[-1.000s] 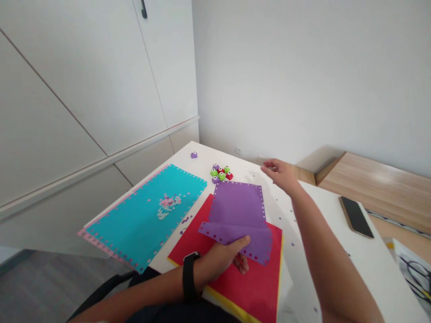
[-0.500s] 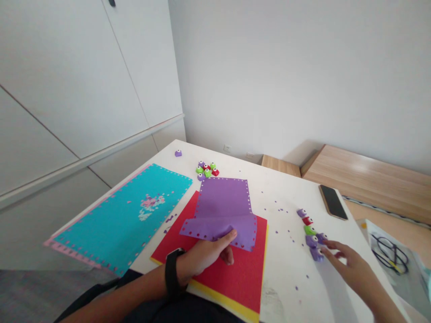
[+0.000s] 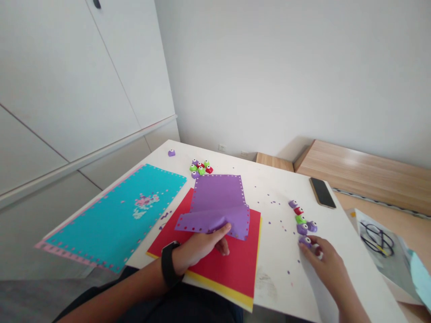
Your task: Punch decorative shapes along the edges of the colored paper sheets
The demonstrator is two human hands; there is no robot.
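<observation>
My left hand [image 3: 210, 242] is closed on the near edge of a sheet of purple paper [image 3: 220, 193], thumb on top. Small shapes are punched along the sheet's borders, and its near part is bent up. Under it lies red paper [image 3: 232, 269] over yellow paper [image 3: 215, 289]. At the right, my right hand [image 3: 325, 260] has its fingers around a purple craft punch [image 3: 305, 242], partly hidden by them. Just beyond stand more punches: purple [image 3: 302, 229], green [image 3: 301, 220] and red [image 3: 298, 211].
Blue paper [image 3: 101, 215] with punched borders lies at the left over pink paper [image 3: 67, 254], with a heap of confetti [image 3: 144, 204] on it. More punches [image 3: 201, 168] cluster at the back. A phone [image 3: 322, 193] lies near the table's [image 3: 269, 260] right edge.
My right hand has closed around the nearest purple punch and shifted it slightly away from the others. My left hand still holds the purple paper. The view has turned a little.
</observation>
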